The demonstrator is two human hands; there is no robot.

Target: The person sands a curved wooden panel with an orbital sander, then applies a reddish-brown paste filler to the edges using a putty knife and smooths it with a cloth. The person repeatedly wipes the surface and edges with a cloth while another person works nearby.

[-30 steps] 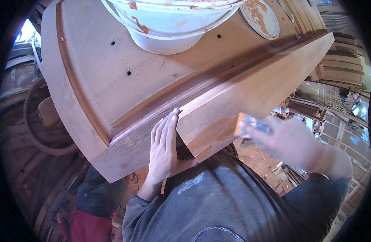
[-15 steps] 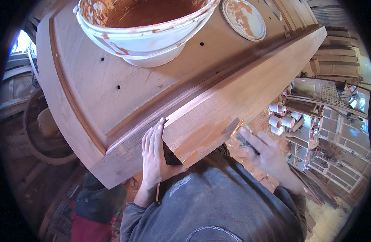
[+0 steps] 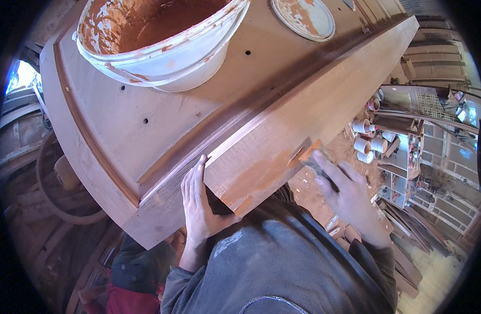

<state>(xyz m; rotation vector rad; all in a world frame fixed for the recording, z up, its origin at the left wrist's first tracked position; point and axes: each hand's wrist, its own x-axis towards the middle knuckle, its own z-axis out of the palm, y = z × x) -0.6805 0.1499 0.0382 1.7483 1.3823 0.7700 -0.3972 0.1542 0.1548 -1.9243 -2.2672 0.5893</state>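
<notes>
Slanting from half past seven toward half past one, the board (image 3: 350, 89) lies at 10 o'clock from the right hand (image 3: 350, 196), which grasps a scraper (image 3: 316, 167) by the patch's (image 3: 266, 170) 2 o'clock end; the left hand (image 3: 197, 206), nearer, spans the board's near end, fingers straight, unclenched; toward 11, a bucket (image 3: 196, 65) stands on the panel (image 3: 183, 112), its lid (image 3: 306, 21) toward 1.

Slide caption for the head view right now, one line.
Left hand spanning the end of a board, right hand holding a spreader near an orange smear; open bucket on the panel.
</notes>
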